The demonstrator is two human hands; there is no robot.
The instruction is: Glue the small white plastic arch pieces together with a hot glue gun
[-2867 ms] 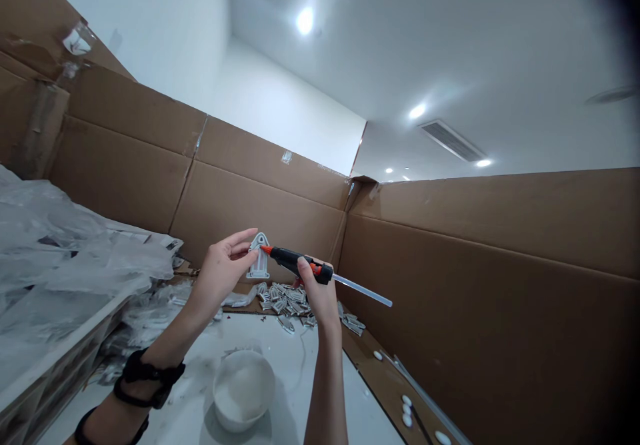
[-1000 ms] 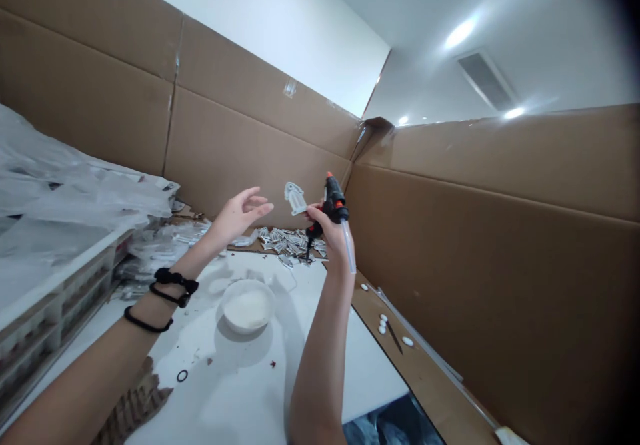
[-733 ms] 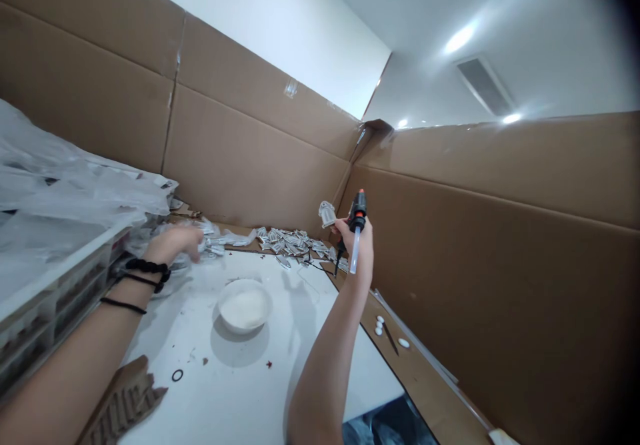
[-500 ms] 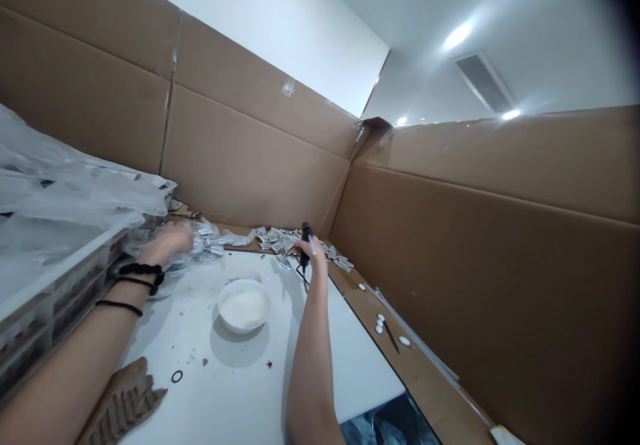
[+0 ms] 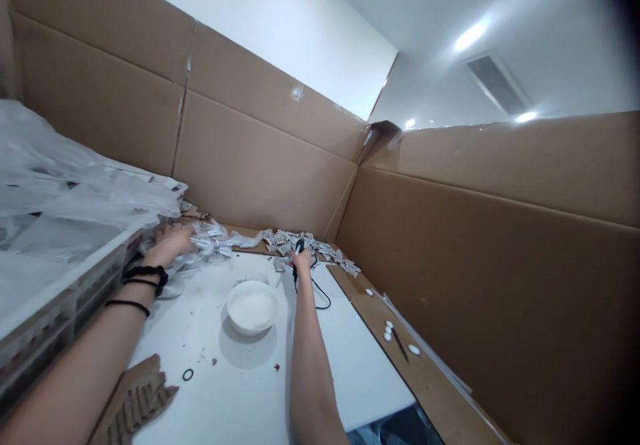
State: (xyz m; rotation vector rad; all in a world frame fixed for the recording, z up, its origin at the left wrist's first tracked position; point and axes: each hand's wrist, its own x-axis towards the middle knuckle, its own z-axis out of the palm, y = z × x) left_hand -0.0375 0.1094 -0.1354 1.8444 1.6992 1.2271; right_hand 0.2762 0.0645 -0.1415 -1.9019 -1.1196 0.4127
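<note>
My left hand (image 5: 174,240) is at the pile of clear plastic bags (image 5: 210,240) beside the crate, fingers apart and partly hidden among the plastic. Several of the bags hold small silvery pieces. My right hand (image 5: 301,258) is closed around a black corded hand tool (image 5: 300,246), whose exact kind I cannot make out. It is near the back of the table, close to a heap of small flat grey-and-white pieces (image 5: 285,240). One such piece (image 5: 279,264) lies just left of that hand. Between my forearms stands a white bowl (image 5: 253,307) with white contents.
A plastic crate (image 5: 80,292) heaped with translucent bags (image 5: 85,192) lines the left side. Torn cardboard (image 5: 143,398) and a black ring (image 5: 187,374) lie in front. White oval pieces (image 5: 414,350) and a thin dark tool (image 5: 401,346) rest along the right strip. Cardboard walls (image 5: 270,172) enclose the table.
My right hand has lowered the black tool a little and shifted it left, and more of its cord shows. My left hand's fingers are spread more. The view has turned slightly left.
</note>
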